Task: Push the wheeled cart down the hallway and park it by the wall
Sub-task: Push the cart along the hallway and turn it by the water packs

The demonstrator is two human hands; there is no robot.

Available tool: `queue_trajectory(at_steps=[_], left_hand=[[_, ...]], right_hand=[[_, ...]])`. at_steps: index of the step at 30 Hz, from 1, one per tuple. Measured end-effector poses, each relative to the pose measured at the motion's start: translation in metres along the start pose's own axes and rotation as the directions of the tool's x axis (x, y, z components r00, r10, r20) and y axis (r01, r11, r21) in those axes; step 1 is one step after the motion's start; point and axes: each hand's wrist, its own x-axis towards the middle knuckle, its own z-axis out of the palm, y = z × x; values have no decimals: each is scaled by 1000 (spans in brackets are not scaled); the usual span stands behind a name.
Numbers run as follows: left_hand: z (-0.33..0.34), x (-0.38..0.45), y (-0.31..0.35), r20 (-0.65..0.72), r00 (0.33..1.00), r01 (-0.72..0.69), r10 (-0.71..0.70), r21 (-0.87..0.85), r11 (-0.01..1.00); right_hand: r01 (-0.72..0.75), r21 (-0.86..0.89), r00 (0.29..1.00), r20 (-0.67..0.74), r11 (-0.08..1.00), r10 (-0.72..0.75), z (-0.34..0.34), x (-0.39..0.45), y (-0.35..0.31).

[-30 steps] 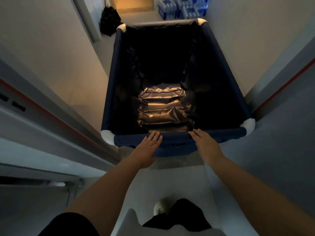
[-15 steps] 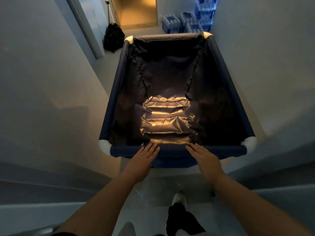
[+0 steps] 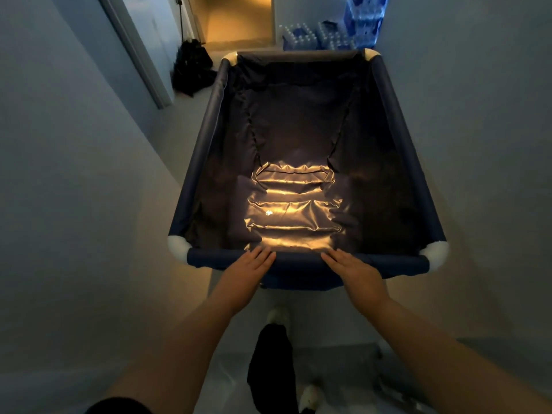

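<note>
A narrow hallway runs ahead, its left wall [image 3: 74, 174] and right wall [image 3: 478, 130] close on either side of the cart [image 3: 206, 138], a deep navy fabric bin on a frame with white corner caps. The cart fills most of the passage, with only a thin strip of floor showing along each long rim. Its glossy lining catches warm light from a lit doorway [image 3: 239, 19] at the far end. Beyond the cart's far rim, stacked packs of bottled water [image 3: 328, 34] stand against the right wall, and a black bag [image 3: 191, 70] sits on the floor by the left wall. The left hand [image 3: 248, 276] and right hand [image 3: 358, 276] lie flat, fingers extended, on the near rim, pressing rather than gripping, apart from each other.
</note>
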Motion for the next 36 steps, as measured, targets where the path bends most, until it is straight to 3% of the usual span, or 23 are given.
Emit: queue_trajectory(at_steps=[6,13,19,36], left_hand=[[-27,81,-49,-5,999,-35,35,-67,997],[-55,163,-75,-164,986,-26,13,-75,997],[-60,220,-105,2,995,98,-98,-110,989],[-60,315,-126,-68,965,247,-253,-86,965]], right_hand=[[-42,-14,999,23,999,42,-21,80,28],[-108,-46,992,63,993,111,-41,166,64],[-83,-74,989,115,994,91,-53,227,94],[37,-181,990,139,983,-12,-82,316,148]])
